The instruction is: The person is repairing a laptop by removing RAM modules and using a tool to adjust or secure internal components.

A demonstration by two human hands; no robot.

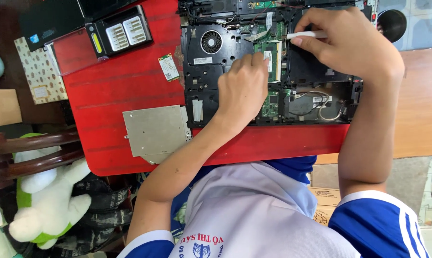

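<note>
two hands work inside one opened laptop (273, 71), its bottom cover off, lying on the red surface (125, 91) with the fan (211, 42) toward the left of the picture. beside it lie a grey metal drive tray (156, 130), a small green card (168, 67) and a black bit case (120, 32).

the left hand (242, 88) rests on the board, fingers curled together, their tips pressing at the edge of the green memory module (272, 59) in the middle of the chassis. the right hand (347, 45) pinches a slim white tool (305, 35) between thumb and fingers; the tool's long axis runs left-right across the picture, its tip pointing left toward the module's upper corner. the module's long axis runs up-down in the picture.

to do this well, i judge the tool should stay shallow and nudge only the slot's side clip, with the left fingers steadying the module by its edge, off the chips and contacts.
</note>
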